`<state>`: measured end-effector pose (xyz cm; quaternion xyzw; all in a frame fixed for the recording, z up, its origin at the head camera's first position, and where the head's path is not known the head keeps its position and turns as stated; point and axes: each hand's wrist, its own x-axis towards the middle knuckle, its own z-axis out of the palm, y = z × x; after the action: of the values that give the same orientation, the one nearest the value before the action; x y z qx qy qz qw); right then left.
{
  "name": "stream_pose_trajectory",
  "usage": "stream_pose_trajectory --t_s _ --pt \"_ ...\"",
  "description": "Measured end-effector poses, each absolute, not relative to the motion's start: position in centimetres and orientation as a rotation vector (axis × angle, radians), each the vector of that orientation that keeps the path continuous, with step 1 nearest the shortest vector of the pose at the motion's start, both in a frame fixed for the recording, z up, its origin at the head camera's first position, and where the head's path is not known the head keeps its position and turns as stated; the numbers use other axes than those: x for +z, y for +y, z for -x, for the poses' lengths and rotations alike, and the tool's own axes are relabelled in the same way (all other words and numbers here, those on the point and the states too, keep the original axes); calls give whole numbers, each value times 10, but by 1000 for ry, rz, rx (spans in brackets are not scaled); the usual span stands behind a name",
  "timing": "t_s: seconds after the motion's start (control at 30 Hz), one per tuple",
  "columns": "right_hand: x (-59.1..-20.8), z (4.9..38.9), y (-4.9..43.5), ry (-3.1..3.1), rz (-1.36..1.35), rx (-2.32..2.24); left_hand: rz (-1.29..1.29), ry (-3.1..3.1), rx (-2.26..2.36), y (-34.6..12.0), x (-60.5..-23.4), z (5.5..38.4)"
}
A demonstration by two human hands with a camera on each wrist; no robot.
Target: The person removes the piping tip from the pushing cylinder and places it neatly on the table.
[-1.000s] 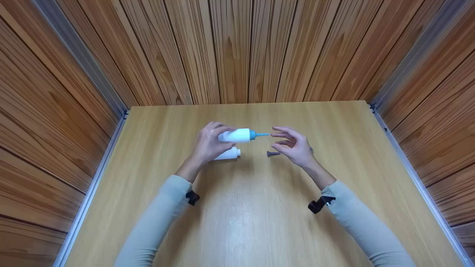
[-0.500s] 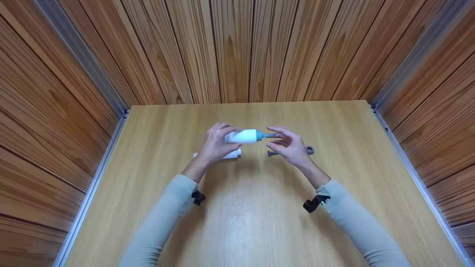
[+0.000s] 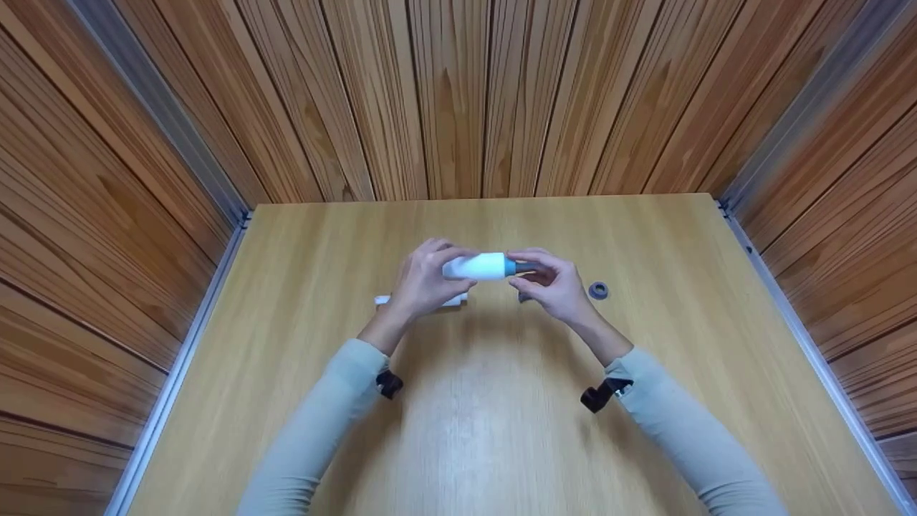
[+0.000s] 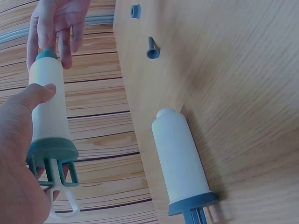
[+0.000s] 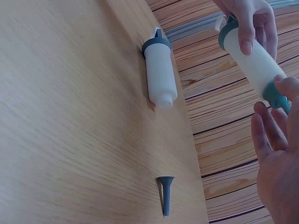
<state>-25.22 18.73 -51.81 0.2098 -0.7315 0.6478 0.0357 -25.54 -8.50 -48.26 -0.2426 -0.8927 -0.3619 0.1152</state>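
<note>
My left hand (image 3: pixel 430 283) grips the white barrel of an icing syringe (image 3: pixel 483 266) held above the table, thumb on its near side. In the left wrist view, a green collar and a looped white plunger handle show at its rear end. My right hand (image 3: pixel 555 287) is at the front end, with thumb and fingers about the green nozzle cap (image 5: pixel 274 95); the slim nozzle is partly hidden by the fingers. On the table lies a second white syringe (image 4: pixel 180 158) with a blue-grey collar, its front end bare. Beyond it lies a grey funnel-shaped nozzle (image 5: pixel 166 196).
A small grey ring (image 3: pixel 598 290) lies on the table (image 3: pixel 458 430) right of the right hand. Wood-panelled walls (image 3: pixel 458 100) surround the table's back and sides. Metal rails (image 3: pixel 788 287) run along its side edges.
The left hand has carried the syringe rightward. The right hand has shifted slightly left, so its fingers now surround the nozzle cap. The grey ring has come into full view.
</note>
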Motion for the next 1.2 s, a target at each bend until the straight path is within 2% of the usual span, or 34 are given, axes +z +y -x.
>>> stream_pose_trajectory --t_s 0.47,0.8,1.2 --pt "-514 251 189 -2266 -586 1936 733 -2621 -1005 -81 -482 254" --pt "-509 246 194 -2252 -581 1941 855 -2563 -970 -92 -478 254" --pt "-499 237 198 -2213 -637 1998 1020 -2425 -1201 -106 -471 250"
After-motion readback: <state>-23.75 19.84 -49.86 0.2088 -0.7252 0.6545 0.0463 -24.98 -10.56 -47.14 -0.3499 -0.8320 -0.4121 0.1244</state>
